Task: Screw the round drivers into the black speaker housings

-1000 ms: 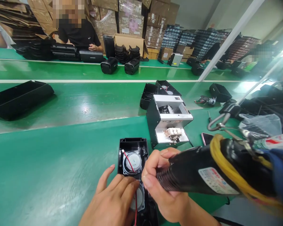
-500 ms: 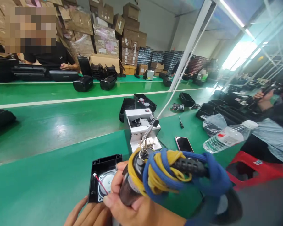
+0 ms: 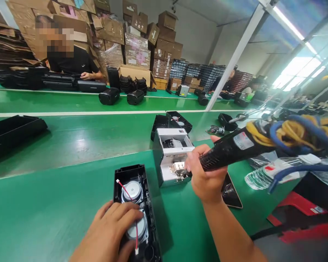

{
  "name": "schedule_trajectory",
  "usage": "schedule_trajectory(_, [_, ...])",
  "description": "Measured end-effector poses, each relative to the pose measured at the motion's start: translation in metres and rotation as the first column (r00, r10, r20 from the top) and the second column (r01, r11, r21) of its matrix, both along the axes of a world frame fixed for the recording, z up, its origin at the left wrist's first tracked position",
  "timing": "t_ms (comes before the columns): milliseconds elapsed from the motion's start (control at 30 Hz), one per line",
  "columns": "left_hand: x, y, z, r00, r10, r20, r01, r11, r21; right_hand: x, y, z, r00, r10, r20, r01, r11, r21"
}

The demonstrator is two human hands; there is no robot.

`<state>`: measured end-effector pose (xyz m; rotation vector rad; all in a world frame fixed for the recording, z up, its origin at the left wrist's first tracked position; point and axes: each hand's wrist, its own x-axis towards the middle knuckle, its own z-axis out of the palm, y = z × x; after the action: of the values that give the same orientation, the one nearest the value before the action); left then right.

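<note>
My right hand (image 3: 206,171) is wrapped around a black electric screwdriver (image 3: 226,151), which is tilted with its cable end up to the right. Blue and yellow cord is wound around that end. Its tip end is at the front of a white screw feeder (image 3: 166,154), beside a small metal part; exact contact is hard to make out. My left hand (image 3: 112,227) lies with fingers spread over the left side of a black speaker housing (image 3: 150,207). Inside are two round speakers, the upper speaker (image 3: 132,191) and the lower speaker (image 3: 138,229), partly under my fingers. Red wires with white plugs lead from them.
A phone (image 3: 232,193) lies right of the feeder, partly behind my forearm. Further right are a water bottle (image 3: 273,171) and a red-and-black object (image 3: 295,211). Another black housing (image 3: 16,133) is at left. A person (image 3: 72,65) sits across the green bench.
My right hand has swung the screwdriver from above the speaker housing over to the screw feeder, tilting it. The housing's inside now shows more fully, and the view has shifted left.
</note>
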<state>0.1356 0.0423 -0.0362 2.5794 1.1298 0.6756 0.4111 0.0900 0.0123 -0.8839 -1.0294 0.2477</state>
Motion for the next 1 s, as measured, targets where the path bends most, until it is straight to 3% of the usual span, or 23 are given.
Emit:
schedule_trajectory(100, [-0.001, 0.0, 0.007, 1.0, 0.008, -0.009, -0.01, 0.977, -0.211, -0.008, -0.01, -0.003, 0.998, 0.051, -0.033, -0.053, 0.996, -0.072])
schedule_trajectory(233, [-0.001, -0.001, 0.008, 0.999, 0.025, -0.02, -0.03, 0.924, -0.38, -0.024, -0.043, 0.003, 0.94, 0.252, -0.229, -0.302, 0.928, -0.219])
schedule_trajectory(500, [0.006, -0.009, 0.014, 0.998, 0.056, 0.041, -0.032, 0.896, -0.442, -0.055, -0.106, 0.017, 0.838, 0.41, -0.36, -0.475, 0.873, -0.111])
schedule_trajectory(600, [0.007, -0.009, 0.017, 0.997, 0.06, 0.055, -0.028, 0.886, -0.463, -0.069, -0.111, 0.012, 0.83, 0.455, -0.322, -0.502, 0.861, -0.079])
schedule_trajectory(733, [0.009, -0.009, 0.021, 0.996, 0.066, 0.052, -0.032, 0.874, -0.485, -0.085, -0.107, -0.006, 0.853, 0.418, -0.311, -0.468, 0.877, -0.105])
schedule_trajectory(867, [0.009, -0.01, 0.019, 0.996, 0.057, 0.069, -0.017, 0.873, -0.487, -0.086, -0.101, -0.026, 0.866, 0.457, -0.201, -0.485, 0.866, -0.123])
schedule_trajectory(1000, [0.007, -0.011, 0.016, 0.994, 0.061, 0.096, -0.008, 0.88, -0.475, -0.083, -0.098, -0.035, 0.866, 0.465, -0.184, -0.491, 0.86, -0.137])
